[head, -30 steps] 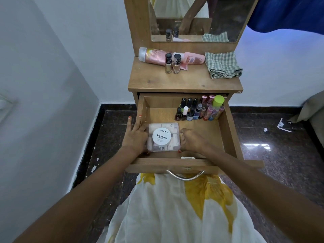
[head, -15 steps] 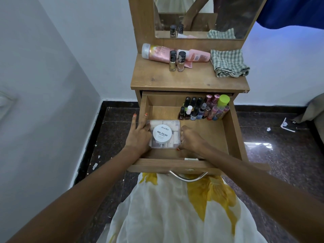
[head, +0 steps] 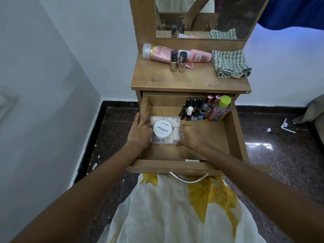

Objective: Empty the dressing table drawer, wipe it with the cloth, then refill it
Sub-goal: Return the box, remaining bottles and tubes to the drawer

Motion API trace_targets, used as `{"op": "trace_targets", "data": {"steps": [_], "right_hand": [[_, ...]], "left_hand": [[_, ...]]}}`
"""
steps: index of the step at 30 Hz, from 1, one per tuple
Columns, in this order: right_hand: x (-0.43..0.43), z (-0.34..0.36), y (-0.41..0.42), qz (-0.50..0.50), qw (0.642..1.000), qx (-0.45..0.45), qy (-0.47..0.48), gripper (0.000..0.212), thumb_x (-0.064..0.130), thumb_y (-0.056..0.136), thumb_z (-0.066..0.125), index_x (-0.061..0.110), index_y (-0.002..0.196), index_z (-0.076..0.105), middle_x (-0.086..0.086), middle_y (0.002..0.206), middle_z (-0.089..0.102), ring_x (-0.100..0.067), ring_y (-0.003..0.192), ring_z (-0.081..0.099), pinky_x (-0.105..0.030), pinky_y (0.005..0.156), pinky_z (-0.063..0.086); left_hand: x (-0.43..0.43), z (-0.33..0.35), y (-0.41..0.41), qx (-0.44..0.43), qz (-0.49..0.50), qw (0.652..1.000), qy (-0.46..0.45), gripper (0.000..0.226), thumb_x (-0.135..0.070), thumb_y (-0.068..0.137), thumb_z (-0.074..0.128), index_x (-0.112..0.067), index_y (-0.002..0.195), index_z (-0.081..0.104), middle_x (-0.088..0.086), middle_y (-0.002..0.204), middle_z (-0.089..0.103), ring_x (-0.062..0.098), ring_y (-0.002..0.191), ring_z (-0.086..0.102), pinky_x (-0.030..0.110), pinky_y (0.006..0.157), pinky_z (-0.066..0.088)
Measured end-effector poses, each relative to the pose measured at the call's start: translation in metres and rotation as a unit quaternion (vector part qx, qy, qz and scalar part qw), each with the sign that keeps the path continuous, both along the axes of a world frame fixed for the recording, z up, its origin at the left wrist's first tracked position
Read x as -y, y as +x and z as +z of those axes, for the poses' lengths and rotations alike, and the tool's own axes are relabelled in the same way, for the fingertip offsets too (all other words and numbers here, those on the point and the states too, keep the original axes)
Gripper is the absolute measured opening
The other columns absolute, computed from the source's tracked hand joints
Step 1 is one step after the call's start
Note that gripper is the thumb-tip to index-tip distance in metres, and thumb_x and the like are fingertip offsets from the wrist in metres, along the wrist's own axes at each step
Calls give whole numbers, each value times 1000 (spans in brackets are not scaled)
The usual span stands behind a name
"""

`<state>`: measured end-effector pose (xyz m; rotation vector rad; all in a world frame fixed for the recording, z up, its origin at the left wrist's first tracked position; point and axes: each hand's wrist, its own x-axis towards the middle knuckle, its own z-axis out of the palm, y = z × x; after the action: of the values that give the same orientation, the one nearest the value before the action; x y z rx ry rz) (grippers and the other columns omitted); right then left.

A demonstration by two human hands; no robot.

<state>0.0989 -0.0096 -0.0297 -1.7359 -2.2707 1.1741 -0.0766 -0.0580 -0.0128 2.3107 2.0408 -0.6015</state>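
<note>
Nearest the camera, a white skirt with yellow flowers (head: pixel 184 211) was seen below the metal handle (head: pixel 187 178) of the pulled-out drawer (head: pixel 233 130). Both forearms were reached over the drawer front. A clear plastic box (head: pixel 172 135), filled with pale rolls and topped by a round white tin (head: pixel 163 129) labelled "NAIL POLISH", was clasped at the drawer's left side: the left hand (head: pixel 140 132) was pressed to its left edge, two fingers laid over the drawer wall, and the right hand (head: pixel 191 135) had its grip curled against the right edge. Whether the box was lifted could not be told. Nail polish bottles (head: pixel 203 109) were clustered in the far right corner. Farther back, on the desk (head: pixel 175 79), two upright polish bottles (head: pixel 178 61), two pink bottles lying flat (head: pixel 175 53) and a folded checked cloth (head: pixel 229 63) were seen below the mirror (head: pixel 210 16).
</note>
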Motion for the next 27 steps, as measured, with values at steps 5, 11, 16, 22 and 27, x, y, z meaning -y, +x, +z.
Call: {"op": "trace_targets", "data": {"steps": [5,11,16,22,27], "right_hand": [[0,-2,1,9,1000,6,5,44,4,69,77,-1,107,56,-18,102,64,-28,94,62,-31,72,49],[1,-2,2,8,1000,10,8,45,4,67,79,-2,106,57,-20,104,64,-29,95,63,-40,80,55],[-3,11,1,20,999,40,1,35,6,74,74,-4,105,60,-18,106,64,-27,95,62,-28,72,49],[-33,34,4,-17,980,15,198,23,0,90,47,3,105,65,-15,102,68,-16,79,60,-23,68,48],[-49,49,-1,26,960,40,274,24,1,89,54,4,110,64,-12,117,58,-27,111,51,-34,77,45]], "left_hand": [[0,2,2,-8,2,1000,-2,38,-27,96,41,-12,128,53,9,150,34,30,146,-5,53,115,-7],[1,3,3,-9,7,1000,-4,36,-27,95,43,-12,125,55,9,147,39,30,147,-5,55,114,-8],[1,6,5,-2,11,1000,-8,36,-27,95,43,-11,125,55,9,147,39,29,147,-6,55,114,-8],[3,8,6,19,15,1000,-5,40,-31,96,41,-12,130,51,9,148,38,28,147,-6,54,114,-10],[3,7,5,20,16,1000,-5,38,-30,97,40,-13,127,54,8,148,39,28,147,-7,53,114,-10]]}}
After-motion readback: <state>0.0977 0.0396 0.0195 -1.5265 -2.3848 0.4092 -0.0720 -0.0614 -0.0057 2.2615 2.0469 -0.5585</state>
